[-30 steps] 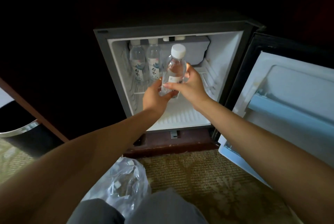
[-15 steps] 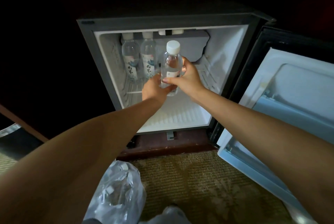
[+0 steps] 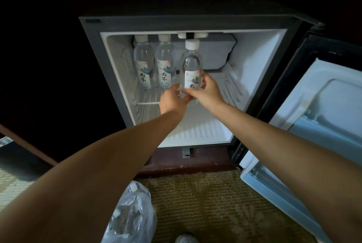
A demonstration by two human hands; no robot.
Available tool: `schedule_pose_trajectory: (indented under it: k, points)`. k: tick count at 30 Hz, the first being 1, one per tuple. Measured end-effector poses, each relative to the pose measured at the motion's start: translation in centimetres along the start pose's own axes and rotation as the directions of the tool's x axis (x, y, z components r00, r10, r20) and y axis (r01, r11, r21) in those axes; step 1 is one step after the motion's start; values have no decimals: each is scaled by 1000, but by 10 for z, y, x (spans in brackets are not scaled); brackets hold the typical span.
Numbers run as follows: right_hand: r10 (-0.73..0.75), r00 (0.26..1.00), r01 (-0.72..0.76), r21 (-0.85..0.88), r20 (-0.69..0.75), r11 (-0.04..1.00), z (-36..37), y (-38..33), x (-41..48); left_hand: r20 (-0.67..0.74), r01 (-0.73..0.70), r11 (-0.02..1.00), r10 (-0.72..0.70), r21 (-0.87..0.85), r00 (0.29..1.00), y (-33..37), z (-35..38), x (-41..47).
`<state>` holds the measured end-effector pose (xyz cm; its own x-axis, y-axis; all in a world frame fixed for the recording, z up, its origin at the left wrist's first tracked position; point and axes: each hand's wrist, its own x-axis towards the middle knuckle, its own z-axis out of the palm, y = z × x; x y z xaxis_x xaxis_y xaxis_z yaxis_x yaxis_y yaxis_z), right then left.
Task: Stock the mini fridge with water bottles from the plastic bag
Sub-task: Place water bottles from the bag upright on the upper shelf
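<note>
While the left hand (image 3: 172,101) and right hand (image 3: 207,93) both grip one water bottle (image 3: 192,64), upright at the mini fridge (image 3: 101,62) mouth, two others stand side by side on the wire shelf (image 3: 148,100) just left of it: a left bottle (image 3: 143,66) and a middle bottle (image 3: 165,66). One plastic bag (image 3: 133,215) lies on the carpet (image 3: 205,203) below, contents uncountable; one door (image 3: 323,105) stands open at right.

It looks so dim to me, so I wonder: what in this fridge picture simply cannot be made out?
1. Head view: the base of the held bottle, covered by the left hand and right hand; whether it touches the wire shelf is unclear.
2. Head view: what the plastic bag contains, blurred by crumpled film and cut by the bottom edge.
3. Head view: the far side of the fridge door, cut off by the right edge.
</note>
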<state>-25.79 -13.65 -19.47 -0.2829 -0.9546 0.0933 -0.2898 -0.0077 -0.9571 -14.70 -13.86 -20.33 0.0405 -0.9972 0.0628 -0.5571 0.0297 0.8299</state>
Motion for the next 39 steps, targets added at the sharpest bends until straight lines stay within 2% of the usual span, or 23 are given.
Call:
schedule_pose_trajectory:
  k: [7, 11, 15, 20, 25, 28, 31, 36, 39]
  points:
    - [33, 998, -35, -40, -52, 999, 8, 22, 16, -17, 19, 1000, -19, 0, 1000, -6, 0, 12]
    - [37, 999, -38, -77, -24, 996, 5, 22, 27, -28, 44, 999, -45, -17, 999, -4, 0, 18]
    - [19, 1000, -20, -115, -10, 993, 3, 25, 25, -57, 13, 999, -11, 44, 998, -14, 6, 22]
    - [-37, 999, 36, -118, -13, 992, 8, 24, 33, -88, -1, 999, 4, 41, 996, -21, 12, 30]
    - [-62, 998, 64, -92, 24, 994, 5, 30, 41, -163, -70, 985, 96, 157, 982, -22, 18, 33]
    - [-72, 997, 69, -69, -38, 995, 10, 34, 47, -201, -62, 977, 104, 203, 974, -23, 19, 36]
    - [-90, 994, 90, -9, -58, 996, 14, 34, 54, -195, -76, 986, 104, 149, 975, -26, 20, 40]
    - [-154, 987, 155, 36, -37, 987, 15, 43, 59, -214, -92, 994, 78, -58, 974, -31, 20, 42]
    - [-159, 987, 161, 59, -24, 985, 15, 47, 60, -152, -47, 989, 25, -143, 988, -30, 16, 46]
